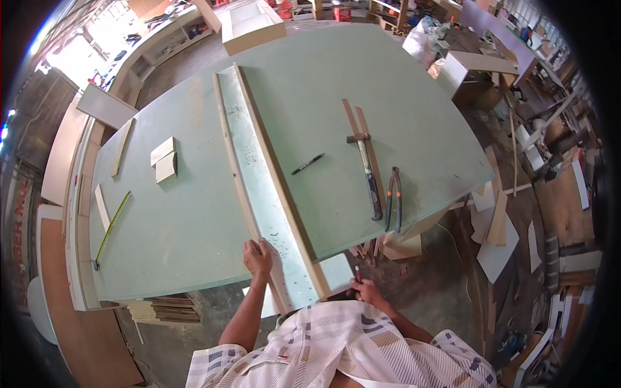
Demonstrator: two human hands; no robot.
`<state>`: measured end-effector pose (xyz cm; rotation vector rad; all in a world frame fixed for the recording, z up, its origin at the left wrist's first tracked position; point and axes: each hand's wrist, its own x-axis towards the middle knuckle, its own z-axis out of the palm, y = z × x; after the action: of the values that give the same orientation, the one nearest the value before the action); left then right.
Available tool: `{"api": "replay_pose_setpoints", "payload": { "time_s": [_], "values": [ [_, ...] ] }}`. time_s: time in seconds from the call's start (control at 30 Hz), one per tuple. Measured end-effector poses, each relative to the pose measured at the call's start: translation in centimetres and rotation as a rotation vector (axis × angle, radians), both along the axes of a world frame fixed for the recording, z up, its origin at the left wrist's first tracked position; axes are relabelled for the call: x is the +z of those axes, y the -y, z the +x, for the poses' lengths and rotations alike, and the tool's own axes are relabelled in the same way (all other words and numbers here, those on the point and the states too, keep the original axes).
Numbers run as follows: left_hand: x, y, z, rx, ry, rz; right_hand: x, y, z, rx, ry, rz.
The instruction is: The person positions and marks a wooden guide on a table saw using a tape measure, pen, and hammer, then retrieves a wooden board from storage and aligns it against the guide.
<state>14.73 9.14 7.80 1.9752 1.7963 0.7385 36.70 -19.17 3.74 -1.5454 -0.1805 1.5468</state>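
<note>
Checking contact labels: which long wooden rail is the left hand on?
The left rail, held near its closer end by the left hand; no hand is on the right rail.

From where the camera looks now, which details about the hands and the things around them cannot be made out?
In the head view:
Long frame: its underside, hidden by its own top side.
Reddish stick: its lower end, covered by the right hand.
White panel: its left edge, hidden by the frame.
Dark specks inside the frame: too small to identify.
Yellow tape: its markings, too small to read.
</note>
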Motion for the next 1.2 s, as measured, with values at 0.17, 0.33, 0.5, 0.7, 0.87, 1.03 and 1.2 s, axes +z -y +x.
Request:
{"api": "replay_pose_setpoints", "payload": {
  "time_s": [0.17,0.33,0.5,0.7,0.87,1.03,1.2],
  "values": [
    [-0.6,1.0,3.2,0.068,0.046,0.007,1.3,0.3,4.1,-0.088,-0.106,-0.044],
    [0.6,0.7,3.2,0.064,0.047,-0.089,1.7,-0.9,4.8,0.047,0.003,-0.097],
    [1.0,0.0,-0.5,0.073,-0.015,-0.197,5.7,-2.5,3.0,0.376,0.480,0.194],
    [8.3,4.4,-6.4,-0.284,-0.078,-0.072,15.2,-7.7,0.6,0.679,0.600,0.145],
    [12.5,10.9,-10.8,-0.632,0.107,-0.341,21.6,-11.9,-6.2,0.750,0.592,0.664],
    [9.8,14.3,-15.1,-0.272,0.563,-0.654,21.0,-16.0,-16.6,0.785,0.404,0.940],
    [9.3,15.6,-14.9,-0.085,0.637,-0.321,11.7,-21.9,-14.5,0.249,0.859,0.410]
  ]
}}
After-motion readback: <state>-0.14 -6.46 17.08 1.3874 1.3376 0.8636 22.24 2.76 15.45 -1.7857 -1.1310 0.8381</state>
